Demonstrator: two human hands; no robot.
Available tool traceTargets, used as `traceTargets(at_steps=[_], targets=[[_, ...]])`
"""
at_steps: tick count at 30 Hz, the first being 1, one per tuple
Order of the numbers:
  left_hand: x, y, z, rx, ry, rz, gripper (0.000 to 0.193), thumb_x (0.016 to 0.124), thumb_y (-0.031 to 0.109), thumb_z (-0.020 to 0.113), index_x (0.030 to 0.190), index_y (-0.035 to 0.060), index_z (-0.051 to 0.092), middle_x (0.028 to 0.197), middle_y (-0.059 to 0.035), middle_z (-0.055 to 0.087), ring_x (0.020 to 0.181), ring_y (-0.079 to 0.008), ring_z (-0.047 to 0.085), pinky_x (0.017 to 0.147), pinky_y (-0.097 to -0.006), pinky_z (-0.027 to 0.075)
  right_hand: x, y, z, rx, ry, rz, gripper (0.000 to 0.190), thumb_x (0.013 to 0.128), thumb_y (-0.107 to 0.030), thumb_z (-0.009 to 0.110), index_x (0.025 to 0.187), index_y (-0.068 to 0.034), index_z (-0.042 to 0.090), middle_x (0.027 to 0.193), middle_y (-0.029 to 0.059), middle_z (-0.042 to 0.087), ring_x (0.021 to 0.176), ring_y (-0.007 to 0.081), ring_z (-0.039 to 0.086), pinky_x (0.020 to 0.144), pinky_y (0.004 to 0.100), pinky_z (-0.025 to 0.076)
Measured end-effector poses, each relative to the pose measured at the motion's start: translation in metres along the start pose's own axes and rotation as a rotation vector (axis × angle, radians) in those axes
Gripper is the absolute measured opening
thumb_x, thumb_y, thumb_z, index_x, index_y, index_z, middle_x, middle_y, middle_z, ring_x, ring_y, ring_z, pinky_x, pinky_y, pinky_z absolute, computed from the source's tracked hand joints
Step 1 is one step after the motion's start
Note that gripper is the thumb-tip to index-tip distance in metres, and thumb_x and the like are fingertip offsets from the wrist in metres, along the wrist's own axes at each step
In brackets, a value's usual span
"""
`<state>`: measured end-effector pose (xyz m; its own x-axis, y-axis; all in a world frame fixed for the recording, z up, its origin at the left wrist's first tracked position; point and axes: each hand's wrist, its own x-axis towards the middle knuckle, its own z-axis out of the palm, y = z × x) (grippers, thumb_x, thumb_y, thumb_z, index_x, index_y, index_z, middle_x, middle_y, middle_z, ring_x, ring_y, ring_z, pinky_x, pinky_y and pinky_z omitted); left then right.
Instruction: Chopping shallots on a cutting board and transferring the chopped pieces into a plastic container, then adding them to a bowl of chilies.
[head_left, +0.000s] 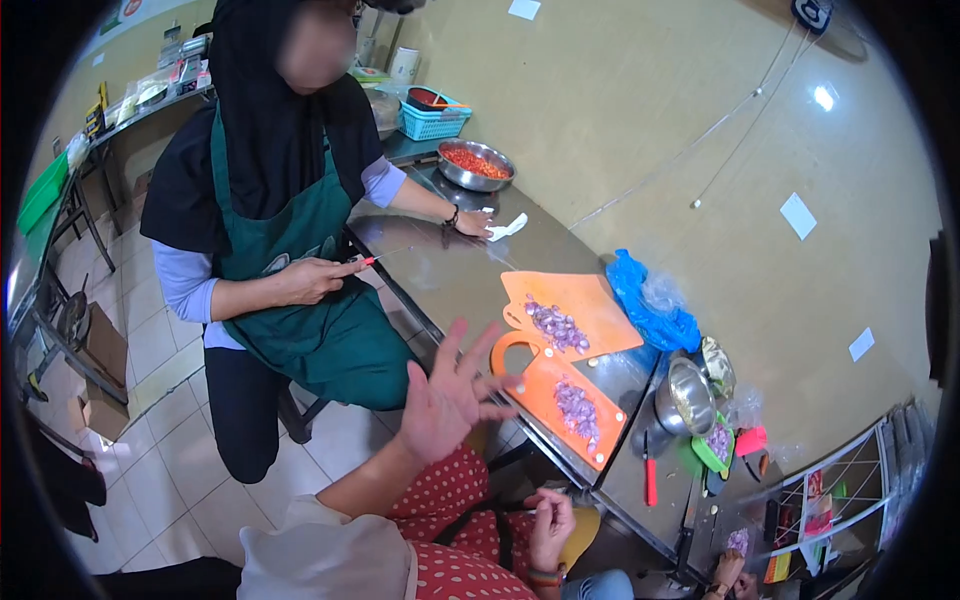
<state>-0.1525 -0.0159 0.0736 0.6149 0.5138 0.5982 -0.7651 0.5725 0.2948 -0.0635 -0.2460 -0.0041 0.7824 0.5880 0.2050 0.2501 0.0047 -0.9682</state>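
Observation:
My left hand (454, 401) is raised above my lap, palm up and fingers spread, with nothing in it. My right hand (551, 525) rests near my lap with curled fingers; whether it holds anything is unclear. Before me on the metal table (442, 262), chopped shallots (576, 412) lie on an orange cutting board with a handle (536, 382). More shallots (556, 326) lie on an orange cutting mat (600, 300) behind it. To the right, a red-handled knife (650, 480) lies beside a metal bowl (685, 397) and a green container (705, 454) of shallots.
A co-worker in a green apron (281, 217) sits at the left, one hand holding a red-handled knife (371, 260), the other on white tissue (510, 227). Beyond stands a steel bowl (484, 181) of chopped red food. A blue plastic bag (645, 300) lies by the wall. Another person's hands (731, 574) are at lower right.

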Motion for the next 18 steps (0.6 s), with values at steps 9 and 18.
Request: traceTargets(at_steps=[9, 18], targets=[[-0.008, -0.025, -0.074, 1.056, 0.533, -0.205, 0.039, 0.094, 0.017, 0.05, 0.131, 0.0069, 0.042, 0.132, -0.0077, 0.044, 0.103, -0.0141, 0.05, 0.082, -0.0283, 0.047, 0.042, 0.032, -0.081, -0.3, 0.448, -0.242, 0.012, 0.092, -0.008, 0.053, 0.095, 0.002, 0.059, 0.084, 0.0074, 0.061, 0.079, 0.0144, 0.057, 0.073, 0.0283, 0.047], [0.043, -0.059, -0.094, 1.952, 0.031, -0.268, 0.037, 0.085, 0.021, 0.061, 0.116, 0.0031, 0.054, 0.12, -0.0172, 0.053, 0.112, -0.034, 0.048, 0.097, -0.04, 0.037, 0.07, 0.025, -0.147, -0.994, 0.579, -0.181, 0.031, 0.076, -0.004, 0.055, 0.107, -0.003, 0.058, 0.1, 0.0159, 0.055, 0.096, 0.0359, 0.052, 0.086, 0.0442, 0.041]])
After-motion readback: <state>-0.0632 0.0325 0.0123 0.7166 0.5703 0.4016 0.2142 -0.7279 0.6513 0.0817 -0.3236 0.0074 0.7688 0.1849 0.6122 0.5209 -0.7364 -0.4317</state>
